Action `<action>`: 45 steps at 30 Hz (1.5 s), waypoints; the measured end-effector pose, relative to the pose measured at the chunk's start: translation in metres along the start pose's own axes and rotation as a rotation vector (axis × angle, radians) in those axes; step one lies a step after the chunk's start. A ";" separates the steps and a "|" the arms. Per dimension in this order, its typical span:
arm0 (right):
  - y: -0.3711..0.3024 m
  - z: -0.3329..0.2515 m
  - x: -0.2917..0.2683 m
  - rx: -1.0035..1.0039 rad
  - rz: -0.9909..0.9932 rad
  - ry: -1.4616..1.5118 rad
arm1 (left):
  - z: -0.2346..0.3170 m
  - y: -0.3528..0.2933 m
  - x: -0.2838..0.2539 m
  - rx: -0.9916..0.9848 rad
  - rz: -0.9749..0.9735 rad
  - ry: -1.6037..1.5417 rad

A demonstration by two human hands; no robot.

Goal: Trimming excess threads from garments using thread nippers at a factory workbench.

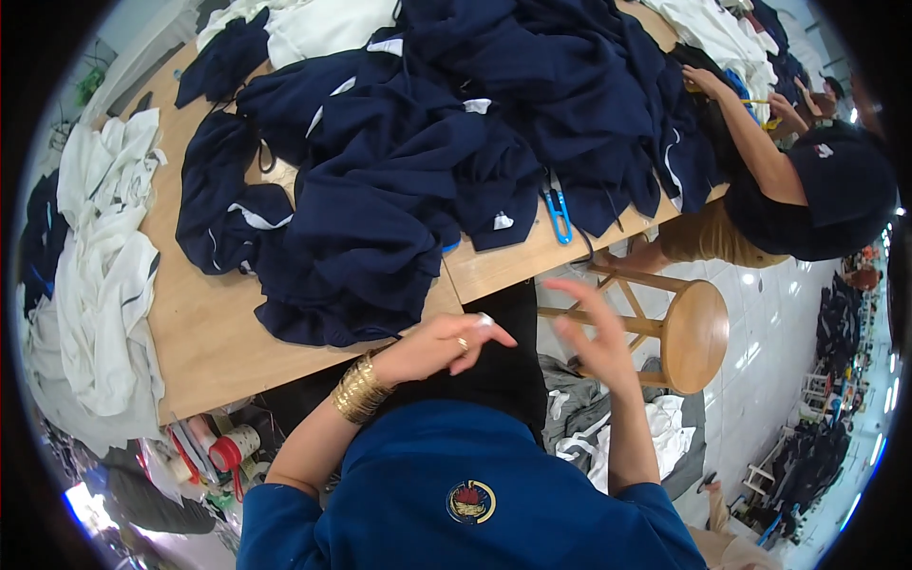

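Observation:
My left hand (439,344), with gold bangles on the wrist and a ring, rests palm down on black fabric (503,366) in my lap, fingers loosely together. My right hand (591,328) is raised and blurred beside it, fingers spread, holding nothing. Just beyond my hands a big heap of navy garments (427,152) covers the wooden table (204,328). Blue thread snips (558,211) lie on the table edge near the heap.
White garments (100,275) pile along the table's left side, with more white garments (323,24) at the far end. A wooden stool (689,332) stands to my right. Another person in a dark cap (836,180) works at the table's right side. Tape rolls (233,448) sit below the table.

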State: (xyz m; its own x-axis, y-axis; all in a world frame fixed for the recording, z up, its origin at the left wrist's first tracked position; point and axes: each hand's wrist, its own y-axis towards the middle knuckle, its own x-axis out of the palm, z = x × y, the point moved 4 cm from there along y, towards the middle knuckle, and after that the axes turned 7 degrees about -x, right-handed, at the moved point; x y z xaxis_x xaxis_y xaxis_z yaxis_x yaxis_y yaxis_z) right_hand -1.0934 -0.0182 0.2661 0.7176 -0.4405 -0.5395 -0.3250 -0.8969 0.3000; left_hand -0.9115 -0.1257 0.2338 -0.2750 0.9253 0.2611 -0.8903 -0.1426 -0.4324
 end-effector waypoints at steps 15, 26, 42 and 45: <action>0.023 0.022 -0.003 0.370 -0.031 -0.016 | -0.031 -0.152 -0.090 -0.019 0.552 0.093; 0.102 -0.072 0.180 -0.299 -0.200 -0.250 | 0.008 -0.145 -0.161 0.275 1.155 1.260; 0.111 -0.043 0.096 0.350 -0.079 0.544 | 0.035 -0.153 -0.131 0.262 0.527 0.169; 0.112 -0.041 0.087 0.304 -0.022 0.559 | 0.040 -0.155 -0.128 0.268 0.484 0.171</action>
State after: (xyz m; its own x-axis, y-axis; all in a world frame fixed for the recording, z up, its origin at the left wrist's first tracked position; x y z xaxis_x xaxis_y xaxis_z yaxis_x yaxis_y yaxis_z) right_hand -1.0425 -0.1549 0.2847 0.9127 -0.4077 -0.0266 -0.4076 -0.9131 0.0124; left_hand -0.7526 -0.2358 0.3019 -0.6308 0.7732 -0.0648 -0.7450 -0.6269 -0.2280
